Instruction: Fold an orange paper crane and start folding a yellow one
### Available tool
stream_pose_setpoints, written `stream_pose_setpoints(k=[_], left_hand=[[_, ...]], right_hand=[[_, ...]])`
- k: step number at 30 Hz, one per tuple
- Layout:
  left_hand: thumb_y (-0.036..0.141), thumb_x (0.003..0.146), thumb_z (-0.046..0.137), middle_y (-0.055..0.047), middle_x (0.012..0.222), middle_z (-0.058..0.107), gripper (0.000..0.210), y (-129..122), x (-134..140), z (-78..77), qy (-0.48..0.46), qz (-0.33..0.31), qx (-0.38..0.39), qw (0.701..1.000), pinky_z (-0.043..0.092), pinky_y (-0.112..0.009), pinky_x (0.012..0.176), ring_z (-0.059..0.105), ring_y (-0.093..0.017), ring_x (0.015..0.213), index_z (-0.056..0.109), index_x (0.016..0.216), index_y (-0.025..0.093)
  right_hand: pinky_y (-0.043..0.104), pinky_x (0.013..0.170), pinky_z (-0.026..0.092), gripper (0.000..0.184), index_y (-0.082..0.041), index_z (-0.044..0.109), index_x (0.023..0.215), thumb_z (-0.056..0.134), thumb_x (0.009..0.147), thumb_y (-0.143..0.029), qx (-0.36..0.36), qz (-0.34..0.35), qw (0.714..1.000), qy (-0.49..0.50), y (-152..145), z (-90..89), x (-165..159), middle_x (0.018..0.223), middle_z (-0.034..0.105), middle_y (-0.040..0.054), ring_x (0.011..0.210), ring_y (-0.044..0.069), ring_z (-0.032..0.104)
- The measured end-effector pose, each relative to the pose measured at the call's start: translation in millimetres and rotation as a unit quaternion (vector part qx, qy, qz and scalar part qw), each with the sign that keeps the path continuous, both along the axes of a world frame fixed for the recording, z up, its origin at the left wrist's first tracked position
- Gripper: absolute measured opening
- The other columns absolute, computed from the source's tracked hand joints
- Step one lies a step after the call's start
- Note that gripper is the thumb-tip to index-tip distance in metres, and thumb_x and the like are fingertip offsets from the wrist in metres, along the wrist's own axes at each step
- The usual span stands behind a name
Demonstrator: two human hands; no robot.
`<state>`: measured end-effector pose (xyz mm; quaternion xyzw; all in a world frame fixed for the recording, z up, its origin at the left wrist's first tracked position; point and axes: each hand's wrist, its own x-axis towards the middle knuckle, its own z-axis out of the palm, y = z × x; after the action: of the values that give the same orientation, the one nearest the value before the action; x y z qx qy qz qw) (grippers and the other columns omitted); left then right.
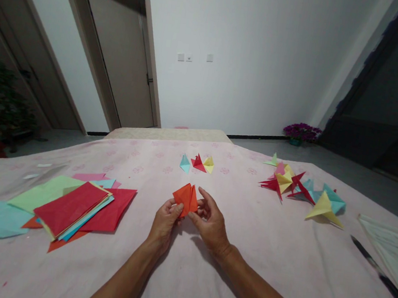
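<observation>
Pale pink cloth (231, 290) covers the table, and near its middle an orange folded paper (185, 199) is pinched between thumb and fingers of the left hand (165, 220) and the right hand (213, 225). Just beyond stand three small paper figures (198, 162); to the left lies coloured paper (74, 206), to the right folded paper shapes (284, 181) and a knife (394, 293).

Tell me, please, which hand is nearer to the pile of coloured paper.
The left hand: it is to the right of the pile of coloured paper, holding the folded orange paper. The right hand is farther off, at that orange paper's right side.
</observation>
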<state>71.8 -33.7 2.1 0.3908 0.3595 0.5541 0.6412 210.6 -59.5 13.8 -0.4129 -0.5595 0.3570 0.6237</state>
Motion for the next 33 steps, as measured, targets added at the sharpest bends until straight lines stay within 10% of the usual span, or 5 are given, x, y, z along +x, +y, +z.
stream_pose_setpoints(k=[12,20,33], left_hand=[[0.035,0.072,0.084,-0.008,0.095,0.071,0.055,4.5,-7.9,8.7,-0.068,-0.093,-0.024,0.993,0.045,-0.014,0.049,0.057,-0.006,0.059,0.062,0.117,0.012],[0.034,0.071,0.084,-0.005,0.095,0.07,0.052,5.2,-12.9,12.5,-0.098,-0.14,-0.064,0.983,0.048,-0.013,0.052,0.059,-0.005,0.061,0.064,0.115,0.015],[0.035,0.065,0.088,-0.001,0.076,0.066,0.045,4.5,-15.3,10.3,-0.078,-0.178,-0.095,0.976,0.049,-0.014,0.051,0.056,-0.005,0.056,0.07,0.098,0.011]], right_hand=[[0.028,0.068,0.053,0.054,-0.022,0.061,0.122,0.079,0.072,-0.025,0.037,-0.011,0.998,-0.055,4.0,6.6,11.4,0.103,0.065,0.0057,0.07,0.012,0.059],[0.023,0.058,0.046,0.011,-0.021,0.071,0.083,0.074,0.078,-0.03,0.087,0.005,0.987,-0.138,6.1,13.4,21.8,0.091,0.054,0.0015,0.067,0.01,0.053],[0.027,0.07,0.044,0.02,-0.023,0.074,0.081,0.061,0.092,-0.035,0.104,0.011,0.974,-0.203,7.6,16.4,28.3,0.079,0.054,0.0011,0.075,0.015,0.055]])
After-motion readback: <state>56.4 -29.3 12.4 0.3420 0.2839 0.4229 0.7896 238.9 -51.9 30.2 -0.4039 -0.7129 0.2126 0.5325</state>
